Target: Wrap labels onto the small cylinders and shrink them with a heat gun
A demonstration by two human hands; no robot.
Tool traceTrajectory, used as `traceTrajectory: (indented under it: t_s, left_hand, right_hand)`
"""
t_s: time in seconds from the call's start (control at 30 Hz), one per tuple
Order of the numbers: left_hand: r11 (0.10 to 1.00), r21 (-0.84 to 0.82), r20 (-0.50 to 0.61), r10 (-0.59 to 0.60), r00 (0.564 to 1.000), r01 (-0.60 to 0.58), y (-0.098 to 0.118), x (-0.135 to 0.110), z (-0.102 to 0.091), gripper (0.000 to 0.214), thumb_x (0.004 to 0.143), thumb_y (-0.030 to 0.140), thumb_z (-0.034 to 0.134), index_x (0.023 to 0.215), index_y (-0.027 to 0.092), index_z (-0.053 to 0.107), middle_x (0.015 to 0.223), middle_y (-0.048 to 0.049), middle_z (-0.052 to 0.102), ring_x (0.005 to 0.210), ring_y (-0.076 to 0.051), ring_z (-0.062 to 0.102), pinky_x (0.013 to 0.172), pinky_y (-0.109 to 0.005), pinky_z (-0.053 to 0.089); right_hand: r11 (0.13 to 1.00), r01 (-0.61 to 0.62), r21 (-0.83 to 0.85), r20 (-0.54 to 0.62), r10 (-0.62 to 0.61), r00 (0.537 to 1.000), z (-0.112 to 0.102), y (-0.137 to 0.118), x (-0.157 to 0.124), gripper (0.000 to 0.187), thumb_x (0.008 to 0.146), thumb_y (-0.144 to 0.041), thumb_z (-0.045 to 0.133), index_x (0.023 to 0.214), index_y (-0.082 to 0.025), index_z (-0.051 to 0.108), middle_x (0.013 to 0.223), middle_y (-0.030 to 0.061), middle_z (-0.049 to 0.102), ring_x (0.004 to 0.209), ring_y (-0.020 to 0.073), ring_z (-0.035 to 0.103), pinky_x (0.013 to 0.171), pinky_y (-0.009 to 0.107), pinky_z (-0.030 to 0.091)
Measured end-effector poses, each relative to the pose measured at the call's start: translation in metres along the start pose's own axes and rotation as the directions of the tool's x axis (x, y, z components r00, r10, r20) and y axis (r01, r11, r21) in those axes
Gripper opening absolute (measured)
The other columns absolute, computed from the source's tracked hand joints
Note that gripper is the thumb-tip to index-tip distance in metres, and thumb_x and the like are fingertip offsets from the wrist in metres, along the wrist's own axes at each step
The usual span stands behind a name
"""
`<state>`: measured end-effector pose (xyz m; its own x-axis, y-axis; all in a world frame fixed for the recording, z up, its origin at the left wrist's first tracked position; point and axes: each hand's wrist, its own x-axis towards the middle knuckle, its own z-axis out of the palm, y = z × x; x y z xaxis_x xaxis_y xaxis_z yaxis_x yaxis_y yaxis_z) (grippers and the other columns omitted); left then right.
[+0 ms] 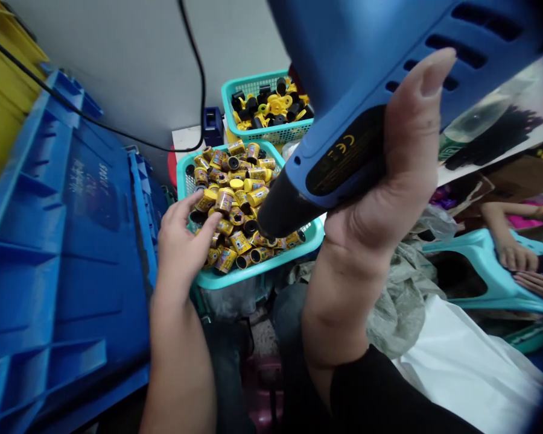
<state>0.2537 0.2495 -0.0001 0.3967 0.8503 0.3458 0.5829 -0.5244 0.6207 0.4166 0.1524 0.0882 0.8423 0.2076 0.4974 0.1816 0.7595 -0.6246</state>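
Observation:
In my right hand (pixel 402 157) is a large blue power tool (pixel 344 114) with vent slots and a black end, probably a heat gun. My fingers wrap its handle, with the thumb up along its side. It hides part of the basket below. Over the left side of a turquoise basket (pixel 257 274) reaches my left hand (pixel 181 238), thumb and forefinger apart at the heap. Small yellow printed cylinders (pixel 241 242), some with open dark ends, fill that basket. One cylinder (pixel 225 199) lies right by the left fingertips; no firm grip on it shows.
Behind stands a second turquoise basket (pixel 271 131) of black and yellow parts. Tall blue crates (pixel 95 223) line the left side. A black cable (pixel 201 66) hangs across the upper left. At right, another person's hands (pixel 518 256) rest by a turquoise stool (pixel 489 265), near a white sheet (pixel 452 355).

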Motion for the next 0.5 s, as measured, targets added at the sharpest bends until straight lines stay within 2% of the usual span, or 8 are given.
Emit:
traceTrajectory:
  t_s: [0.07,0.13,0.23,0.3,0.37,0.43,0.5]
  left_hand:
    - [0.998,0.064,0.014,0.015,1.000,-0.016,-0.001,-0.006,-0.011,0.031,0.083,0.041,0.059,0.104,0.020,0.069,0.108,-0.0065,0.066,0.104,-0.024,0.059,0.092,-0.038,0.047]
    - [0.991,0.123,0.102,0.038,0.994,-0.051,0.002,-0.012,-0.024,0.022,0.082,0.038,0.059,0.086,0.021,0.071,0.093,-0.0047,0.068,0.096,-0.024,0.060,0.089,-0.037,0.047]
    - [0.989,0.074,0.298,0.104,0.949,-0.132,0.015,-0.023,-0.027,0.020,0.085,0.036,0.057,0.087,0.024,0.073,0.088,-0.0015,0.070,0.089,-0.021,0.061,0.083,-0.033,0.047]
    - [0.971,0.029,0.394,0.206,0.896,-0.236,0.029,-0.030,-0.014,0.023,0.090,0.036,0.053,0.097,0.025,0.072,0.098,-0.0019,0.071,0.096,-0.021,0.060,0.087,-0.034,0.045]
    - [0.943,0.053,0.437,0.273,0.857,-0.327,0.042,-0.035,0.006,0.029,0.092,0.037,0.051,0.112,0.026,0.068,0.114,-0.0047,0.067,0.108,-0.025,0.055,0.093,-0.040,0.041]
    - [0.926,0.140,0.446,0.257,0.858,-0.350,0.050,-0.038,0.026,0.034,0.091,0.040,0.052,0.119,0.024,0.064,0.120,-0.0085,0.063,0.112,-0.030,0.051,0.091,-0.045,0.039]
    - [0.915,0.211,0.447,0.222,0.867,-0.343,0.051,-0.037,0.035,0.034,0.091,0.041,0.052,0.116,0.022,0.064,0.116,-0.0105,0.063,0.107,-0.032,0.052,0.087,-0.046,0.040]
  right_hand:
    - [1.000,-0.007,0.003,0.002,0.007,1.000,0.002,-0.004,-0.003,0.021,0.078,-0.032,0.063,0.094,-0.018,0.062,0.095,-0.0045,0.069,0.124,0.0240,0.056,0.101,0.031,0.053]
    - [0.998,-0.038,-0.045,-0.059,0.035,0.998,0.007,-0.010,-0.005,0.023,0.076,-0.029,0.064,0.098,-0.021,0.063,0.104,-0.0067,0.069,0.128,0.0235,0.052,0.100,0.029,0.053]
    - [0.991,-0.126,-0.037,-0.219,0.115,0.969,0.012,-0.021,-0.007,0.032,0.076,-0.022,0.064,0.106,-0.029,0.065,0.121,-0.0121,0.065,0.133,0.0221,0.045,0.093,0.024,0.054]
    - [0.979,-0.195,0.055,-0.343,0.201,0.918,0.012,-0.025,-0.004,0.032,0.079,-0.027,0.060,0.109,-0.035,0.066,0.127,-0.0158,0.061,0.134,0.0212,0.041,0.085,0.020,0.055]
    - [0.951,-0.266,0.158,-0.421,0.308,0.853,0.009,-0.026,-0.002,0.028,0.081,-0.039,0.056,0.107,-0.041,0.067,0.130,-0.0204,0.057,0.135,0.0200,0.038,0.078,0.017,0.055]
    - [0.915,-0.342,0.216,-0.440,0.404,0.802,0.006,-0.027,0.000,0.027,0.080,-0.047,0.055,0.104,-0.044,0.067,0.130,-0.0239,0.054,0.137,0.0188,0.036,0.076,0.017,0.056]
    - [0.870,-0.429,0.242,-0.432,0.492,0.756,0.005,-0.030,0.001,0.023,0.078,-0.047,0.059,0.100,-0.045,0.068,0.126,-0.0262,0.056,0.138,0.0164,0.035,0.079,0.017,0.057]
